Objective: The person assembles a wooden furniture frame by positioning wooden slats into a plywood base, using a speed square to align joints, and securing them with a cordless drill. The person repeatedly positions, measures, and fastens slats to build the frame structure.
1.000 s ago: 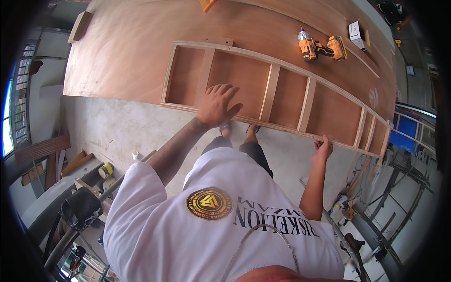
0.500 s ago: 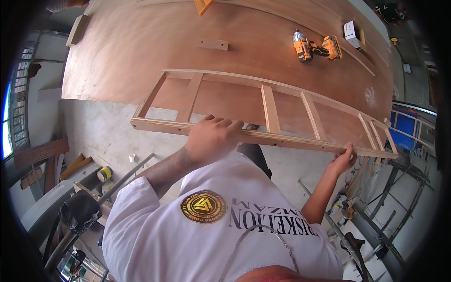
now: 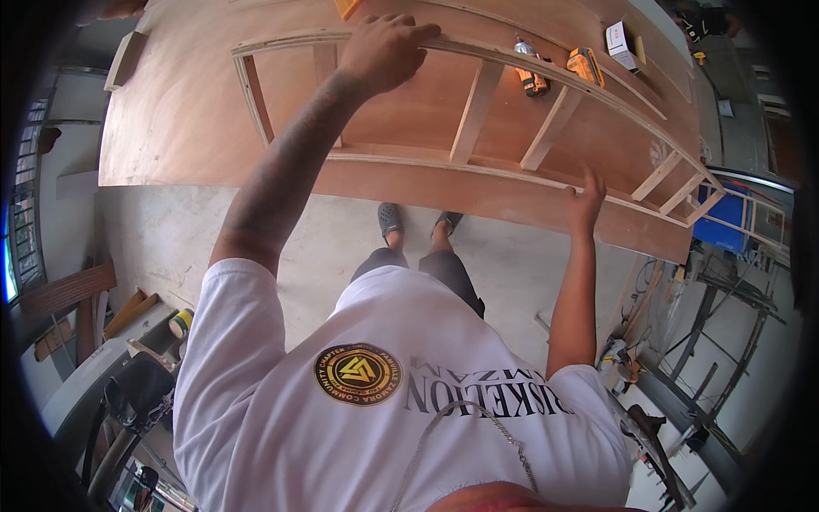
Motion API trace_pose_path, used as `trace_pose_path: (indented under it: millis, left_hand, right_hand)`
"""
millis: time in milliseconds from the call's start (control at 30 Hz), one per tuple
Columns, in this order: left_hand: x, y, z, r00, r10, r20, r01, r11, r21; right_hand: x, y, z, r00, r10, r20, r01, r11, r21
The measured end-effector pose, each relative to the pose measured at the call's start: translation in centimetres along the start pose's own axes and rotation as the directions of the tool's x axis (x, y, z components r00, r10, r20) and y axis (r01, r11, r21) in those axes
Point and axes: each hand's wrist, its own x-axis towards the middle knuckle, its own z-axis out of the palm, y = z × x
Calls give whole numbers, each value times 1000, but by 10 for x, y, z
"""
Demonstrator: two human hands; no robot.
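A long ladder-like wooden frame (image 3: 475, 111) with several crosspieces is over the brown wood panel (image 3: 188, 111). Its far rail stands higher than its near one and passes in front of the orange cordless driver (image 3: 532, 82). My left hand (image 3: 386, 53) reaches far forward, fingers wrapped over that far rail toward its left part. At the near rail, right of the middle, is my right hand (image 3: 587, 200), thumb and fingers apart and the fingertips slightly blurred. Whether its palm touches the rail is hard to make out.
A small white box (image 3: 625, 46) lies at the panel's far right. A wooden block (image 3: 125, 61) sits on the far left corner. Metal framework (image 3: 725, 333) stands at the right, with a blue bin (image 3: 721, 224) beyond the panel's corner. Planks (image 3: 72, 290) lean at the left.
The frame has moved forward onto the panel and tipped, its far rail now raised. My left hand has shifted from the near rail to the far one. My right hand's fingers have loosened.
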Motion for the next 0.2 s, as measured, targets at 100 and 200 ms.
trace_pose_path:
  millis: [100, 200]
  left_hand:
    - [9, -20, 25, 987, -1, 161, 17, 995, -100]
    - [-5, -28, 51, 954, -48, 295, 98, 982, -159]
  right_hand:
    - [-26, 7, 26, 982, 8, 187, 16, 991, -129]
    - [-51, 4, 39, 969, -15, 245, 41, 994, -102]
